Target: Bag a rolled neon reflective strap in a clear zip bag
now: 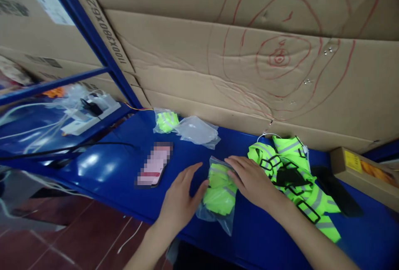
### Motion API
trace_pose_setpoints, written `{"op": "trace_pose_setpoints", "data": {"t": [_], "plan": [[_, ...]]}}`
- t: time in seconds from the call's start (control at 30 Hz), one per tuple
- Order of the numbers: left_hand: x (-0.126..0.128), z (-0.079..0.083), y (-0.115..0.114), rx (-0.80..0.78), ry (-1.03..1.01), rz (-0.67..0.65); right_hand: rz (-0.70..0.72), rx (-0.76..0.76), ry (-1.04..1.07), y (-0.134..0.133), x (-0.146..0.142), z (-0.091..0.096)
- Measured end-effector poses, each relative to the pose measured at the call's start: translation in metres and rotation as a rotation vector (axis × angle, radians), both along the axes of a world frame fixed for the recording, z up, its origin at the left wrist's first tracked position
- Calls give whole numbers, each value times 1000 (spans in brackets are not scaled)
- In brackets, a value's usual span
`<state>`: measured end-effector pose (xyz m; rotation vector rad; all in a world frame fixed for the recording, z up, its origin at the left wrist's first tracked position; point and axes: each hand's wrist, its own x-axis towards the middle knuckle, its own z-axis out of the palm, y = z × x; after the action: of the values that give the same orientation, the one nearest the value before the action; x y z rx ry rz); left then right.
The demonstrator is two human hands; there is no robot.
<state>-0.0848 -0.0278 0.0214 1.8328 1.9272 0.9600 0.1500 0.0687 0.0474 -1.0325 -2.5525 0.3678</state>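
A clear plastic bag (220, 195) with a folded neon-yellow vest inside lies on the blue table (102, 166). My left hand (181, 199) rests flat beside the bag's left edge, fingers stretched out, thumb touching the bag. My right hand (249, 178) lies flat on the bag's upper right part, fingers spread and pressing down. Just right of it sits a loose pile of neon-yellow vests (296, 182) with grey reflective strips and black buckles.
A second bagged vest (165, 121) and an empty clear bag (198, 130) lie at the back by the cardboard wall (218, 53). A phone (154, 164) lies left of my hands. A power strip with cables (90, 114) is far left, a small carton (361, 168) far right.
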Motion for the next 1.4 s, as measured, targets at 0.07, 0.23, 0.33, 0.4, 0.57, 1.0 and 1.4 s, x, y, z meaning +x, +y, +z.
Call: {"op": "trace_pose_setpoints", "data": {"t": [0.07, 0.23, 0.33, 0.4, 0.57, 1.0, 1.4], "plan": [[20, 1, 7, -104, -52, -87, -76, -26, -23, -9, 17, -16], [33, 16, 14, -4, -112, -324, -162, -187, 248, -29, 44, -23], [36, 27, 15, 197, -21, -404, -239, -391, 554, -34, 44, -17], [44, 31, 13, 314, 44, -324, -269, -537, 718, -36, 41, -14], [84, 34, -8, 257, -33, -166, -259, -777, 889, -45, 35, -10], [91, 31, -24, 32, -143, -222, -168, -899, 849, -55, 29, -3], [77, 30, -17, -269, -628, -376, -64, -488, 550, -60, 31, -4]]}}
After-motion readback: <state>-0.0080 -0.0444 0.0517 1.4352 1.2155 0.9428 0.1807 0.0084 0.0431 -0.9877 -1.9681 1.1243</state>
